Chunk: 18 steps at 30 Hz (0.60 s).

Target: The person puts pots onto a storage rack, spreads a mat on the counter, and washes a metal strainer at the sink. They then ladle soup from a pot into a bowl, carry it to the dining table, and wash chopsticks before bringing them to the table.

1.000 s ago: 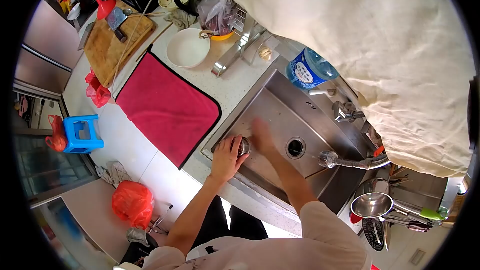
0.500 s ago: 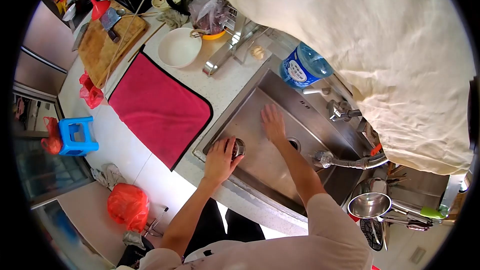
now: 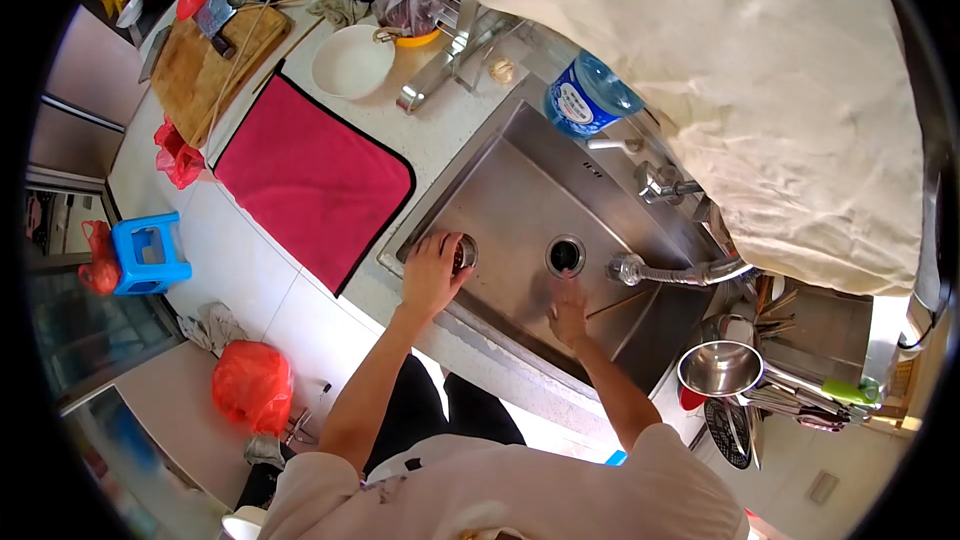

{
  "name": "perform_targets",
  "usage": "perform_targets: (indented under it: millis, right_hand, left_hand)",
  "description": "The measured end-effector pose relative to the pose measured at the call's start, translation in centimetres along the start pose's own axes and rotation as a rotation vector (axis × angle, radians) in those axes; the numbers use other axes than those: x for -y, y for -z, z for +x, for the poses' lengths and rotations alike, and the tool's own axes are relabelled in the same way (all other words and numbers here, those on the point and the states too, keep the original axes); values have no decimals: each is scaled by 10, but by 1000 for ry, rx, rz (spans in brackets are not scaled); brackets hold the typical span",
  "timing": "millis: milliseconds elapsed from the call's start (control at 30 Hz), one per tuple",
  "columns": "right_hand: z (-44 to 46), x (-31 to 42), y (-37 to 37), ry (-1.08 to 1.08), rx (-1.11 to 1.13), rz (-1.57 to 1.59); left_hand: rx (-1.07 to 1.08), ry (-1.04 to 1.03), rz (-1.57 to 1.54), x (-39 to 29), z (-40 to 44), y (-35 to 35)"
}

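Note:
My left hand (image 3: 430,278) is at the near left corner of the steel sink (image 3: 500,190), its fingers curled round a small round metal cup (image 3: 464,254). Something dark reddish shows inside the cup, mostly hidden by the fingers. Over the sink floor, just on my side of the drain hole (image 3: 566,256), is my right hand (image 3: 568,314). It is a little blurred, with the fingers stretched towards the drain and nothing visible in them. A thin brown stick (image 3: 618,303) lies on the sink floor beside it.
A hose-like faucet (image 3: 680,270) reaches in from the right. At the sink's far rim stands a large blue-labelled water bottle (image 3: 590,95). A red cloth (image 3: 315,180), a white bowl (image 3: 353,62) and a cutting board (image 3: 220,60) with a cleaver lie leftward. A metal bowl (image 3: 720,368) sits at right.
My right hand has moved from the sink floor beyond the drain back towards me, uncovering the drain hole. My left hand stays on the metal cup. The whole view has shifted slightly.

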State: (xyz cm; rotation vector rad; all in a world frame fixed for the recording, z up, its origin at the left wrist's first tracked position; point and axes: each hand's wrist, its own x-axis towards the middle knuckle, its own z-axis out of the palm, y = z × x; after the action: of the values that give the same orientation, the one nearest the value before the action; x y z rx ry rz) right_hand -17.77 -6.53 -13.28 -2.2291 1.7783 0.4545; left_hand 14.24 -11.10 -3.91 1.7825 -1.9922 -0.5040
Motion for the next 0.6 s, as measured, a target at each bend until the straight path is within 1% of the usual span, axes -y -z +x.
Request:
perform_targets:
  millis: [100, 200, 300, 333, 433, 467, 500, 600]
  right_hand:
    - [-3, 32, 6, -57, 170, 1319]
    - [-3, 74, 66, -173, 234, 2063]
    - [-1, 73, 56, -325, 254, 2040]
    - [1, 65, 46, -360, 210, 1989]
    - [19, 29, 15, -436, -126, 1461]
    - [25, 19, 14, -416, -288, 1217]
    - [32, 8, 13, -390, -441, 969]
    - [44, -12, 8, -361, -336, 700]
  left_hand:
    - [21, 68, -409, -18, -2, -16]
    - [105, 37, -579, -51, -8, -38]
    - [223, 46, -635, -72, -11, -57]
    - [260, 51, -684, -73, -13, -60]
    - [84, -181, -340, -76, -24, -66]
    - [200, -135, -407, -74, -26, -63]
    - [207, -117, -408, -72, -29, -62]
    - [211, -66, -398, -69, -35, -52]
